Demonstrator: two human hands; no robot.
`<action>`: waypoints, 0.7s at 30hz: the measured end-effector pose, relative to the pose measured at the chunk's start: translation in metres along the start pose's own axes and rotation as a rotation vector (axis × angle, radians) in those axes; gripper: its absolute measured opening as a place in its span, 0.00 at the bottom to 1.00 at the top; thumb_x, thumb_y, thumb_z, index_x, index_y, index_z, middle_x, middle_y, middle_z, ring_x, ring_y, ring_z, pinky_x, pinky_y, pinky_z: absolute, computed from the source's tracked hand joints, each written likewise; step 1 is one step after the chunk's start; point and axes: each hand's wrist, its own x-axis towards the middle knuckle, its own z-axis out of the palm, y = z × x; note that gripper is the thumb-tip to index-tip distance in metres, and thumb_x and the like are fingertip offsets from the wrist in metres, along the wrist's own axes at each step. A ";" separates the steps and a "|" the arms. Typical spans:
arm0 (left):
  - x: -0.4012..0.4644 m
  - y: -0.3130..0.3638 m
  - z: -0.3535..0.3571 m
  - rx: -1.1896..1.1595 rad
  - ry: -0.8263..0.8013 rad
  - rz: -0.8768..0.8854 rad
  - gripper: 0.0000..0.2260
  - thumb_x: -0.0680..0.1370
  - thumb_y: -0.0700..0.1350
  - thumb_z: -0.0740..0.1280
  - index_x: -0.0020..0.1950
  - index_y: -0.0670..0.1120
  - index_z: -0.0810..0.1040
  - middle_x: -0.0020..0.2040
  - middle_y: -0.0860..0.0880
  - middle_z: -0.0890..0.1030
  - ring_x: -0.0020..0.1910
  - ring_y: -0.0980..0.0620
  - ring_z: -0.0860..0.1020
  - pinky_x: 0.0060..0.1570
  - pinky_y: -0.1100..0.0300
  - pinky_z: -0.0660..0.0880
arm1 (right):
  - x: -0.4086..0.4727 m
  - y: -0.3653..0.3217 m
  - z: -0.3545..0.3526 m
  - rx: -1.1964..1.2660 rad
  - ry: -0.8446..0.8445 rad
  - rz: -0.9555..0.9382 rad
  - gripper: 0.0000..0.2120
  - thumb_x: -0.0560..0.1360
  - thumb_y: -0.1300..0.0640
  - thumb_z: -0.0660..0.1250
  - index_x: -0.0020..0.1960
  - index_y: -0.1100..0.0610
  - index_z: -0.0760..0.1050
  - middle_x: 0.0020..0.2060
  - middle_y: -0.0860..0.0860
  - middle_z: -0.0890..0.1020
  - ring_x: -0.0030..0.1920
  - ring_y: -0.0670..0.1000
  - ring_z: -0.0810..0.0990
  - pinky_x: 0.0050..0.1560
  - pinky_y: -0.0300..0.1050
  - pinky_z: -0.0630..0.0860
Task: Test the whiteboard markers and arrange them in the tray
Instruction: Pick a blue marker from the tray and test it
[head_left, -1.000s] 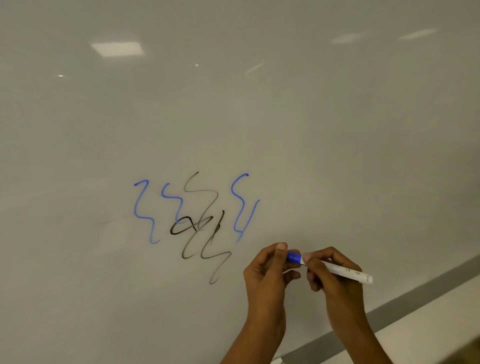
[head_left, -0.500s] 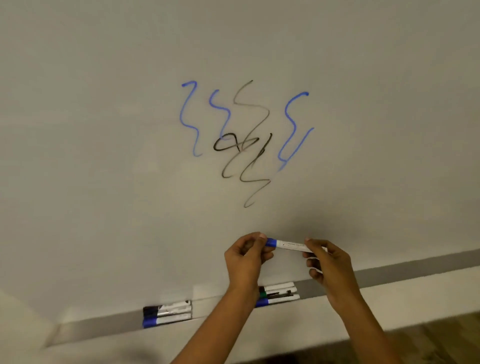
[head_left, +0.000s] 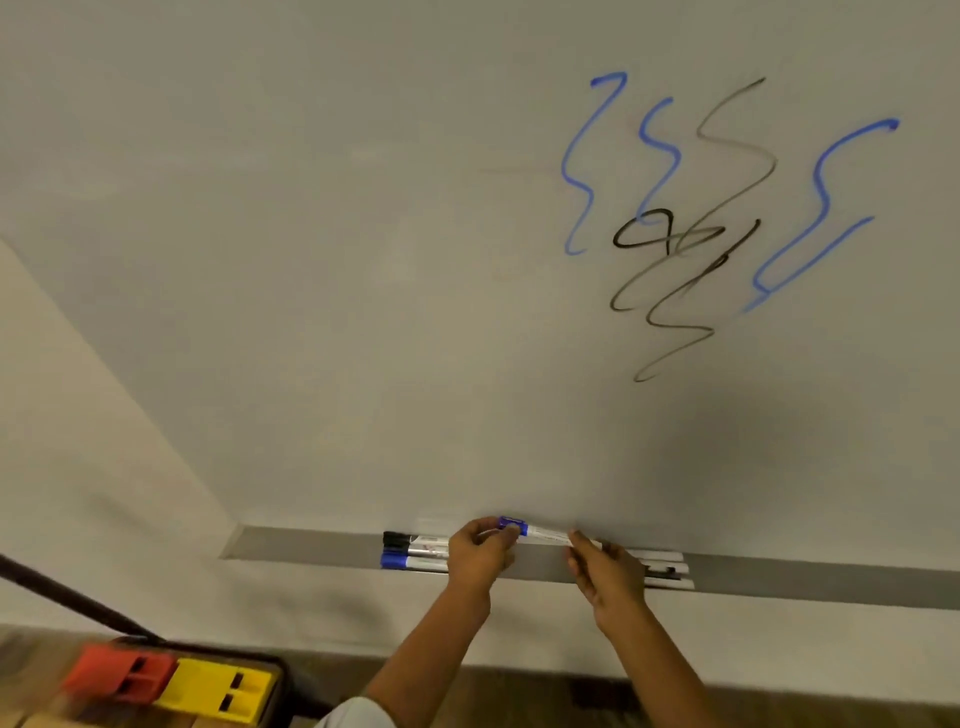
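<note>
A capped blue-capped marker (head_left: 537, 533) lies level between my two hands, just above the grey marker tray (head_left: 322, 545) under the whiteboard (head_left: 363, 260). My left hand (head_left: 480, 553) pinches its blue cap end. My right hand (head_left: 605, 569) pinches the white tail end. In the tray, a black-capped and a blue-capped marker (head_left: 410, 552) lie stacked left of my left hand. More markers (head_left: 667, 571) lie right of my right hand, partly hidden by it. Blue and black squiggles (head_left: 701, 218) mark the board at upper right.
A red block (head_left: 122, 673) and a yellow block (head_left: 215, 688) sit on a dark-edged surface at the lower left. A dark rod (head_left: 62, 597) slants above them. A cream wall runs below the tray, with brown floor beneath it.
Both hands have carried the capped blue marker down from the board to the tray's level. My view has swung down and left, so the squiggles now sit at the upper right.
</note>
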 end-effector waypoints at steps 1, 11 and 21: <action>0.003 -0.003 -0.004 0.111 -0.036 0.015 0.13 0.72 0.39 0.74 0.56 0.42 0.78 0.54 0.40 0.81 0.49 0.47 0.79 0.46 0.58 0.79 | 0.007 0.007 0.003 -0.010 0.014 0.012 0.09 0.71 0.65 0.75 0.48 0.65 0.76 0.41 0.60 0.83 0.37 0.54 0.83 0.35 0.43 0.82; 0.027 -0.020 -0.067 1.306 -0.315 0.437 0.34 0.75 0.54 0.69 0.77 0.48 0.59 0.77 0.50 0.61 0.77 0.48 0.59 0.75 0.55 0.59 | 0.053 0.042 0.030 -0.306 0.072 -0.010 0.09 0.71 0.60 0.75 0.39 0.64 0.79 0.35 0.58 0.84 0.43 0.59 0.84 0.55 0.59 0.80; 0.044 -0.037 -0.033 1.875 -0.619 0.424 0.36 0.81 0.60 0.54 0.78 0.43 0.39 0.79 0.43 0.40 0.78 0.43 0.39 0.76 0.42 0.41 | 0.059 0.044 0.028 0.113 0.029 0.210 0.07 0.77 0.69 0.65 0.54 0.68 0.74 0.49 0.65 0.80 0.50 0.60 0.81 0.33 0.44 0.83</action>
